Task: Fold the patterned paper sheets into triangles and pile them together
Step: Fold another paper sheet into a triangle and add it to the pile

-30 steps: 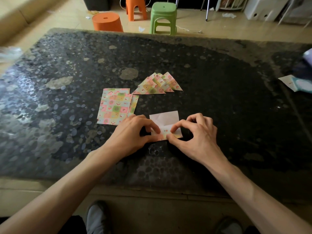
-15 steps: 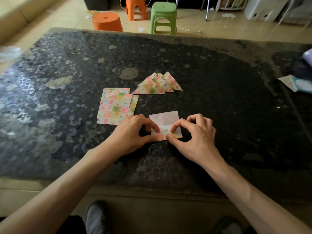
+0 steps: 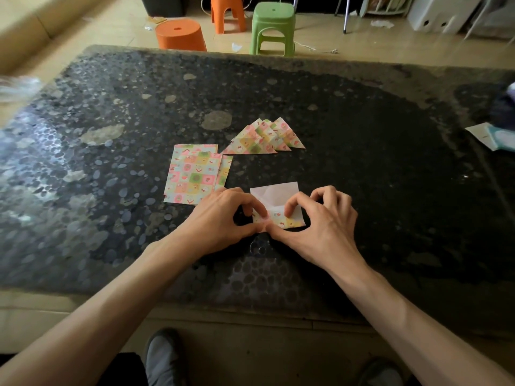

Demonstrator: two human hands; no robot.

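One patterned sheet (image 3: 274, 195) lies white side up on the dark table (image 3: 362, 162), its near edge turned up so the coloured print shows. My left hand (image 3: 223, 218) pinches that near edge at its left end. My right hand (image 3: 320, 221) pinches the same sheet beside it, forefinger bent onto the turned-up flap. A small stack of flat patterned sheets (image 3: 193, 174) lies just left of my left hand. Behind it, several folded triangles (image 3: 264, 137) lie fanned in an overlapping pile.
At the table's right edge lie a white paper and a pale blue item (image 3: 493, 136). Beyond the far edge stand an orange tub (image 3: 181, 34), an orange stool (image 3: 227, 11) and a green stool (image 3: 273, 26). My shoes (image 3: 161, 355) show below the near edge.
Both hands stay on the sheet's near edge; the fingers have shifted only slightly. The stack and triangles have not moved.
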